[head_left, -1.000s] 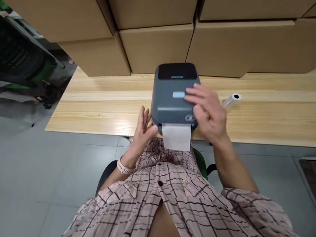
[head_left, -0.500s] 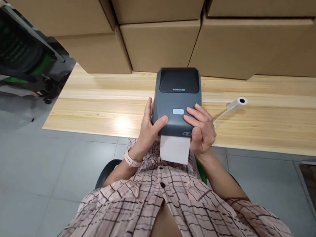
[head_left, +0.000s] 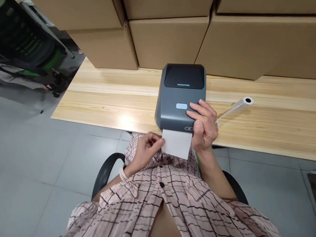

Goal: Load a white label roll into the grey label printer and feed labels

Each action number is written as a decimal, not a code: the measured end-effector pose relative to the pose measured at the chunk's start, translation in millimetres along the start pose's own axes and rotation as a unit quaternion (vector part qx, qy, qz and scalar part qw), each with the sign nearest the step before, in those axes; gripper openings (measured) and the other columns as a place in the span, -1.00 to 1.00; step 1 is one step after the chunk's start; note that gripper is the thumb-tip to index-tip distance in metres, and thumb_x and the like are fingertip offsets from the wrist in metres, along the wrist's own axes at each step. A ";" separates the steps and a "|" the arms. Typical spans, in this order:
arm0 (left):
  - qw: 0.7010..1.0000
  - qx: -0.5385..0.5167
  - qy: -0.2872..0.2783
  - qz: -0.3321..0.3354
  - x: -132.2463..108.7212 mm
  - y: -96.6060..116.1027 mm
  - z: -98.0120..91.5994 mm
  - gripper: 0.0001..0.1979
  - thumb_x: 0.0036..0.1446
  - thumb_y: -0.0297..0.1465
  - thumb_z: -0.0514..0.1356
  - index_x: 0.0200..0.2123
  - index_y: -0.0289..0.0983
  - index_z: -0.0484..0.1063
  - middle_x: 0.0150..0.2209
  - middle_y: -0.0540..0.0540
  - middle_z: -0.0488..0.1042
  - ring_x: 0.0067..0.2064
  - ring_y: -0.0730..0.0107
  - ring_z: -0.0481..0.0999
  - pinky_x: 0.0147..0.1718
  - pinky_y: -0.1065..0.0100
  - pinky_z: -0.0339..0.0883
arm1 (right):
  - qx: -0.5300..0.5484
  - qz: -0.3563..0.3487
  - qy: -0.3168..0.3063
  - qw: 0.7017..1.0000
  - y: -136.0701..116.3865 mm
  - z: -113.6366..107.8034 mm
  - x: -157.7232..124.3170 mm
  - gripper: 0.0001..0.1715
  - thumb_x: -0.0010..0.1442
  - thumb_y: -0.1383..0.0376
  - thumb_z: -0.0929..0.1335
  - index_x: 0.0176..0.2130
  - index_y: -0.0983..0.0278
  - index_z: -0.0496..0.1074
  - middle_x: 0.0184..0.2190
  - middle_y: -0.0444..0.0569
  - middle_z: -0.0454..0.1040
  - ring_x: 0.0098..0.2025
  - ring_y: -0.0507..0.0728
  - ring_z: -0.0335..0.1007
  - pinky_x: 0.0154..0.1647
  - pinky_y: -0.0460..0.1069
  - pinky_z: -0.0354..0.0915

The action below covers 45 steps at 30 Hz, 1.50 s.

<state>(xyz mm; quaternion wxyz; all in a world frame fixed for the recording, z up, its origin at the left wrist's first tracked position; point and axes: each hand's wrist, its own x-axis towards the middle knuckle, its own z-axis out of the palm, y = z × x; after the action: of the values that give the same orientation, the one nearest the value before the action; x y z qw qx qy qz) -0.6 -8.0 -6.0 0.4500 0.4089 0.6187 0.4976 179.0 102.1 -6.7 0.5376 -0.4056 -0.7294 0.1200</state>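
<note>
A dark grey label printer [head_left: 173, 114] with a black window on top stands at the front edge of the wooden table. White label paper [head_left: 176, 144] sticks out of its front slot and hangs past the table edge. My left hand [head_left: 148, 148] pinches the left edge of this paper between thumb and index finger. My right hand [head_left: 205, 126] grips the printer's front right corner, its fingers lying across the top beside the light-coloured button [head_left: 181, 106]. The thumb's underside and what it presses are hidden.
A white paper roll [head_left: 247, 101] with a loose strip lies on the table [head_left: 285, 123] to the right. Stacked cardboard boxes [head_left: 168, 42] line the back of the table. At the far left, part of a seated person [head_left: 20, 79] shows beside a dark chair [head_left: 20, 34].
My left hand has let go of the printer's left side, moved down and taken the edge of the label paper. My right hand stays on the printer. The view has shifted slightly.
</note>
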 end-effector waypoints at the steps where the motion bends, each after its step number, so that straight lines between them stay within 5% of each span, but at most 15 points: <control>1: 0.997 -0.024 -0.063 -0.042 0.6 0.4 1.8 -0.62 0.17 0.00 0.39 -0.42 -0.20 0.55 -0.40 -0.03 0.55 -0.34 0.35 0.50 -0.24 0.26 0.45 | 0.001 0.006 -0.001 1.000 0.0 0.5 -0.2 -0.37 0.48 0.05 0.05 -0.01 0.05 0.63 0.06 -0.02 0.64 0.32 0.39 0.42 0.38 0.46 0.25; 4: 0.969 -0.125 -0.170 -0.125 9.1 8.3 8.5 -0.56 0.02 0.07 0.46 -0.36 -0.20 0.64 -0.38 -0.07 0.64 -0.33 0.32 0.56 -0.21 0.22 0.50 | 0.006 0.010 -0.013 1.000 1.4 0.0 -0.3 -0.38 0.47 0.04 0.06 0.02 0.01 0.63 0.07 -0.04 0.64 0.32 0.41 0.41 0.39 0.48 0.21; 11: 0.968 -0.102 -0.202 -0.107 12.2 17.5 4.3 -0.58 0.08 0.04 0.45 -0.48 -0.20 0.60 -0.47 -0.02 0.58 -0.38 0.34 0.53 -0.30 0.26 0.44 | -0.055 -0.051 -0.078 0.994 -8.4 -18.2 17.3 -0.32 0.53 0.09 0.01 0.06 0.04 0.63 0.07 0.03 0.57 0.23 0.36 0.40 0.29 0.35 0.28; 14: 0.982 -0.065 -0.166 -0.065 15.4 13.1 -5.5 -0.56 0.16 0.02 0.39 -0.49 -0.22 0.56 -0.50 0.00 0.53 -0.42 0.40 0.48 -0.35 0.32 0.39 | -0.106 -0.070 -0.108 0.986 -15.7 -23.9 28.4 -0.38 0.55 0.08 0.05 0.07 0.01 0.62 0.10 0.00 0.56 0.18 0.33 0.39 0.27 0.33 0.24; 17: 0.998 -0.037 -0.038 0.015 24.6 11.3 -14.4 -0.59 0.29 -0.02 0.30 -0.39 -0.24 0.58 -0.41 -0.05 0.59 -0.34 0.38 0.55 -0.26 0.33 0.45 | -0.129 -0.096 -0.116 0.980 -20.1 -22.2 38.9 -0.55 0.55 0.14 0.17 -0.09 0.07 0.61 0.14 -0.06 0.58 0.20 0.30 0.41 0.36 0.35 0.12; 21: 0.983 0.007 0.092 0.160 40.0 13.2 -16.7 -0.65 0.38 -0.09 0.23 0.04 -0.18 0.59 0.05 -0.17 0.64 0.07 0.22 0.61 0.04 0.21 0.50 | -0.105 -0.095 -0.133 0.981 -17.6 -16.7 43.7 -0.69 0.51 0.19 0.27 -0.20 0.12 0.55 0.15 -0.12 0.61 0.31 0.29 0.39 0.51 0.40 -0.08; 24: 0.970 0.041 0.034 0.238 46.8 14.2 -10.4 -0.48 0.41 -0.13 0.21 0.37 -0.07 0.37 0.42 -0.18 0.37 0.43 0.08 0.34 0.38 0.02 0.28 | -0.022 -0.059 -0.111 0.992 -10.2 -17.6 32.1 -0.70 0.50 0.10 0.27 0.01 0.07 0.56 0.29 -0.06 0.51 0.42 0.33 0.30 0.51 0.40 0.04; 29: 0.969 0.034 0.000 0.246 50.5 11.1 2.1 -0.40 0.46 -0.12 0.13 0.50 0.04 0.17 0.55 -0.07 0.14 0.58 0.02 0.06 0.55 -0.07 -0.03 | 0.144 0.081 -0.031 0.986 0.1 -20.6 -0.8 -0.38 0.53 -0.03 0.21 0.45 0.01 0.25 0.52 -0.03 0.21 0.55 0.32 0.11 0.55 0.37 0.10; 37: 0.980 -0.001 0.032 0.198 50.7 6.2 18.1 -0.33 0.49 0.02 -0.06 0.55 -0.03 0.05 0.59 -0.06 0.05 0.60 0.08 0.00 0.57 0.00 -0.08 | 0.219 0.153 0.020 0.963 2.8 -11.2 -16.8 -0.40 0.54 -0.01 0.18 0.42 0.05 0.35 0.44 -0.05 0.36 0.51 0.29 0.21 0.57 0.36 0.11; 45: 0.966 0.090 0.076 0.232 60.0 1.4 9.5 -0.32 0.46 0.13 -0.22 0.47 0.09 0.24 0.59 0.06 0.03 0.61 -0.01 -0.04 0.57 -0.19 -0.18 | 0.215 0.160 0.015 0.963 2.3 -15.4 -12.1 -0.35 0.53 -0.08 0.14 0.39 0.07 0.40 0.43 -0.06 0.38 0.51 0.32 0.21 0.57 0.40 0.09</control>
<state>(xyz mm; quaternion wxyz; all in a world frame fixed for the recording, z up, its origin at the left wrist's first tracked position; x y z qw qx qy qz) -7.0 51.8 -14.6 0.2355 0.5409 0.5815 0.5602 194.7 90.9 -10.4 0.5967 -0.3937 -0.6039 0.3526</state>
